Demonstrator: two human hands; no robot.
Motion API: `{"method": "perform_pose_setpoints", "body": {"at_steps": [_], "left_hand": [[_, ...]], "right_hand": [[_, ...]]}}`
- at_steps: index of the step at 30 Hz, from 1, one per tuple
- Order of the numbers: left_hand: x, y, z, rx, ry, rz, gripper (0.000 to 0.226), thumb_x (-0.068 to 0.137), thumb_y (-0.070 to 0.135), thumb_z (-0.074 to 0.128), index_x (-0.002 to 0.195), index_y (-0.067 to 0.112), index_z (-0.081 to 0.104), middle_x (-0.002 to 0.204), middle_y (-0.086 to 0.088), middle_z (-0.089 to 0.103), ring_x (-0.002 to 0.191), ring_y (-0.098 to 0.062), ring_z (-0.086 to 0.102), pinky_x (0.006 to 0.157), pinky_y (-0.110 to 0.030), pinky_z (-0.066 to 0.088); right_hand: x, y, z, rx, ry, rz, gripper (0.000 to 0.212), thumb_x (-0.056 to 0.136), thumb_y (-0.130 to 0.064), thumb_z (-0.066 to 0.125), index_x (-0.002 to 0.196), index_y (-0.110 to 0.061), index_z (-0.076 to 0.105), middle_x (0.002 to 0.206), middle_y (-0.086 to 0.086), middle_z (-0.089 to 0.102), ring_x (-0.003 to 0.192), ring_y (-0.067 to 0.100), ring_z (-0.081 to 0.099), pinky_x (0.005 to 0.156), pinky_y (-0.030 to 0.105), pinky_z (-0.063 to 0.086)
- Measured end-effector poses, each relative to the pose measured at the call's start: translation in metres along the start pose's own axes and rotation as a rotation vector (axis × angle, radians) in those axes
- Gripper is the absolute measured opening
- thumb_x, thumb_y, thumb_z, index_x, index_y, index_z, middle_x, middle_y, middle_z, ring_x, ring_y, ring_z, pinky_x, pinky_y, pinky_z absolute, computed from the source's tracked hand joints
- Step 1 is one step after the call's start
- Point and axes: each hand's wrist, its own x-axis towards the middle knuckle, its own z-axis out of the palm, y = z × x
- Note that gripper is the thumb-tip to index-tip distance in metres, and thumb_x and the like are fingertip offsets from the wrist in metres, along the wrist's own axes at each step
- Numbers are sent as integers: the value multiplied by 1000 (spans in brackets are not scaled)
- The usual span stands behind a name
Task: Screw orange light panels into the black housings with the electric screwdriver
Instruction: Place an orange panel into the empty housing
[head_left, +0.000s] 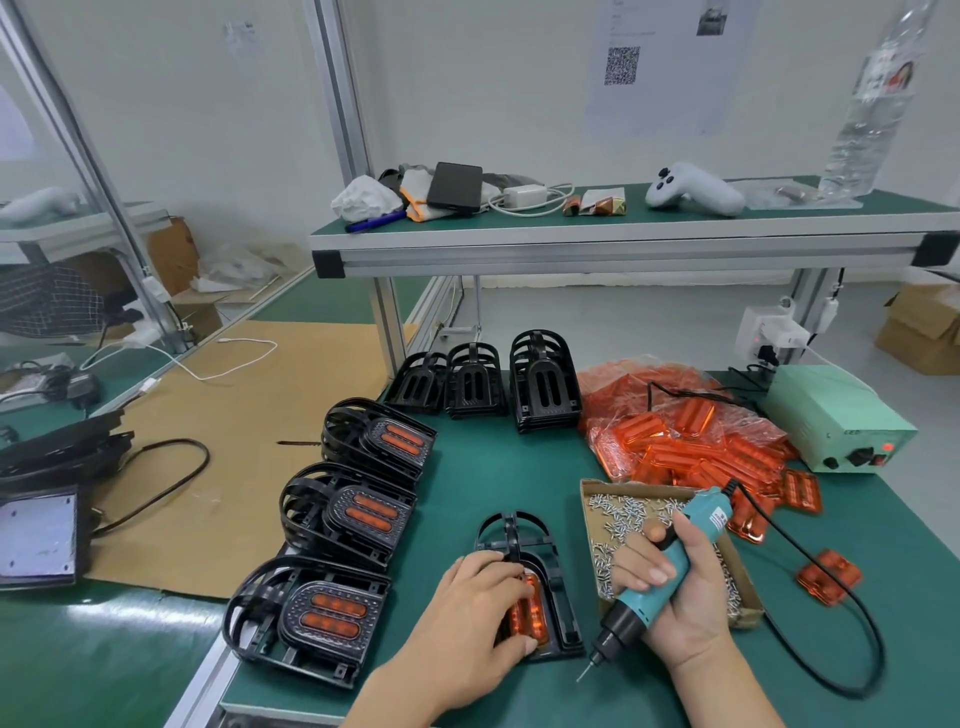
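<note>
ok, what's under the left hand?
The left hand presses an orange light panel seated in a black housing on the green table. Only the panel's right strip shows; the rest, and any screw holes, are covered.

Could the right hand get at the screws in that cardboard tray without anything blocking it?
Probably yes: the right hand, gripping the electric screwdriver, hangs right over the open cardboard tray of screws, nothing between.

Three stacks of finished housings (311, 618); three stacks of empty housings (543, 384); one screwdriver (670, 566).
</note>
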Motion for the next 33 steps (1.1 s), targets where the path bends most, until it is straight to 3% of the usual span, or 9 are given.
{"method": "perform_pose_setpoints", "body": {"at_steps": [4, 7, 9, 13, 17, 21, 26, 33], "left_hand": [[-3, -1, -4, -134, 151, -19, 60, 87, 66, 56, 140, 39, 52, 135, 28, 41, 136, 5, 27, 118, -28, 26], [-5, 3, -8, -203, 348, -192, 52, 83, 70, 57, 127, 42, 55, 120, 34, 42, 120, 7, 44, 101, -18, 39], [-5, 4, -10, -191, 422, -304, 49, 81, 74, 54, 116, 40, 59, 111, 29, 42, 104, 7, 51, 88, -16, 45], [-6, 10, -9, -140, 388, -417, 54, 77, 84, 49, 104, 38, 60, 102, 20, 41, 83, 0, 56, 74, -20, 50], [-9, 18, -2, -47, 323, -444, 58, 79, 86, 41, 101, 35, 55, 97, 14, 36, 80, -5, 51, 72, -23, 48], [-18, 19, 5, -33, 257, -366, 46, 89, 69, 42, 113, 32, 54, 101, 10, 36, 88, -11, 50, 81, -26, 44], [-22, 25, 2, -115, 218, -359, 18, 95, 46, 56, 110, 36, 55, 96, 18, 37, 85, -6, 46, 73, -21, 31], [-15, 26, -1, 13, 247, -303, 11, 97, 43, 52, 101, 34, 56, 102, 17, 43, 87, -5, 41, 77, -22, 26]], "right_hand": [[0, -1, -1, 20, -4, -4, 34, 96, -38, 49, 71, -16, 55, 54, -10, 23, 41, 5, 39, 43, 19, 35], [0, 0, -1, 0, 9, -21, 33, 95, -37, 51, 70, -16, 55, 50, -10, 28, 41, 5, 38, 42, 19, 36], [1, 0, -2, -14, 13, -25, 31, 93, -37, 52, 70, -17, 55, 49, -10, 30, 41, 5, 38, 42, 20, 37], [1, 0, -2, -11, 13, -16, 31, 93, -38, 52, 71, -17, 55, 49, -10, 30, 42, 5, 39, 43, 19, 36], [0, 0, -1, -9, 10, -17, 34, 95, -39, 51, 70, -17, 56, 55, -11, 22, 41, 5, 39, 42, 19, 36], [0, 0, -2, -5, 3, -20, 33, 95, -39, 51, 70, -16, 55, 50, -9, 29, 41, 5, 39, 42, 19, 37], [2, 0, -3, -6, -3, -15, 32, 95, -38, 51, 71, -16, 55, 50, -10, 30, 42, 5, 39, 43, 19, 38], [3, 0, -6, 5, -27, -2, 36, 97, -40, 50, 71, -17, 57, 54, -11, 24, 42, 5, 39, 43, 20, 38]]}}
